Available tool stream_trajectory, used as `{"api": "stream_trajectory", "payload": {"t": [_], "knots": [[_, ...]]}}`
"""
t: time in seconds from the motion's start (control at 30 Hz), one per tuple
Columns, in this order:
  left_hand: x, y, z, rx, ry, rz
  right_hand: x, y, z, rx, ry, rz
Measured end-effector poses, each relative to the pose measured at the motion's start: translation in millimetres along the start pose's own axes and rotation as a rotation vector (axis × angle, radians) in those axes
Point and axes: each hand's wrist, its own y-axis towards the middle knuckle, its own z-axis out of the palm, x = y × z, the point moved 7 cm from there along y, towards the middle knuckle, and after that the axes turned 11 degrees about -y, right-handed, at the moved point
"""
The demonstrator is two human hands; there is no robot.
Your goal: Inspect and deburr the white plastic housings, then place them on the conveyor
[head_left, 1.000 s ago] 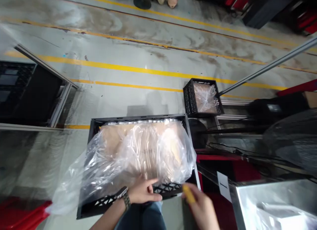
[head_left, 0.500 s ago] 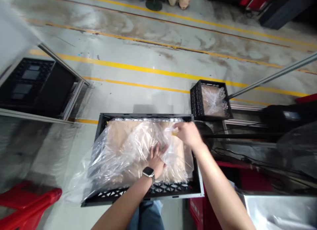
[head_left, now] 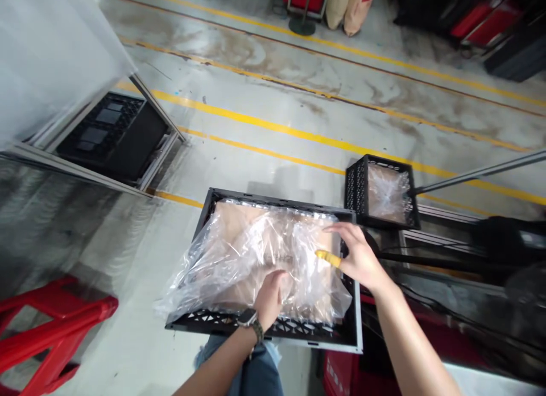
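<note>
A black plastic crate [head_left: 290,340] lies before me, its inside covered by a crinkled clear plastic bag [head_left: 251,242]. Through the film shows brown cardboard [head_left: 239,215] with blurred dark print near its middle. My left hand [head_left: 269,300], a watch [head_left: 247,317] on its wrist, rests over the bag near the crate's close side, thumb out and other fingers partly hidden. At the right end hovers my right hand [head_left: 354,254], open, fingers apart, with a yellow cover [head_left: 328,258] on the thumb. Nothing shows between its fingers.
Beyond the right corner stands a smaller black crate [head_left: 356,191] with bagged cardboard. A red plastic stand [head_left: 81,322] is at lower left, a metal frame [head_left: 156,108] with a black crate [head_left: 136,140] at left. A pole [head_left: 478,173] crosses the right side.
My right hand has released the plastic film and spread its fingers. My left hand has moved from lying flat mid-bag toward the near side. The camera view has shifted left.
</note>
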Motion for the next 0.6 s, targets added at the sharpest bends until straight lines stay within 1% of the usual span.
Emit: {"api": "stream_trajectory", "payload": {"t": [0.03,0.07,0.13,0.17,0.2,0.23,0.27,0.3,0.33,0.4,0.43,0.47,0.5,0.53,0.57,0.6], "knots": [[5,10,0.7,-0.012,-0.005,-0.020,11,6,10,0.040,-0.052,-0.074],[9,21,2.4,-0.011,-0.010,-0.028,23,10,23,0.107,-0.111,-0.159],[11,43,7.7,0.028,-0.014,-0.005,39,10,50,0.285,-0.252,-0.317],[10,53,10.8,0.055,-0.008,0.012,38,8,59,0.353,-0.327,-0.352],[8,60,13.9,0.080,0.005,0.023,31,6,63,0.391,-0.395,-0.351],[5,65,17.0,0.100,0.023,0.025,19,5,60,0.398,-0.447,-0.324],[2,68,19.8,0.112,0.046,0.015,3,2,52,0.391,-0.481,-0.290],[-1,70,22.2,0.115,0.072,-0.005,-13,-3,38,0.381,-0.504,-0.259],[-3,71,24.1,0.110,0.098,-0.030,-29,-8,20,0.372,-0.530,-0.235],[-9,72,26.8,0.087,0.143,-0.080,-53,-22,-27,0.343,-0.579,-0.192],[-11,73,27.8,0.075,0.159,-0.097,-59,-30,-53,0.322,-0.600,-0.176],[-14,73,28.6,0.066,0.171,-0.107,-59,-37,-77,0.302,-0.615,-0.169],[-16,74,29.6,0.064,0.179,-0.111,-54,-44,-99,0.280,-0.621,-0.173],[-18,76,30.9,0.066,0.183,-0.110,-46,-49,-115,0.266,-0.623,-0.183],[-20,77,32.5,0.074,0.184,-0.105,-35,-54,-126,0.256,-0.615,-0.195],[-23,79,34.8,0.087,0.181,-0.092,-25,-57,-132,0.245,-0.589,-0.191]]}}
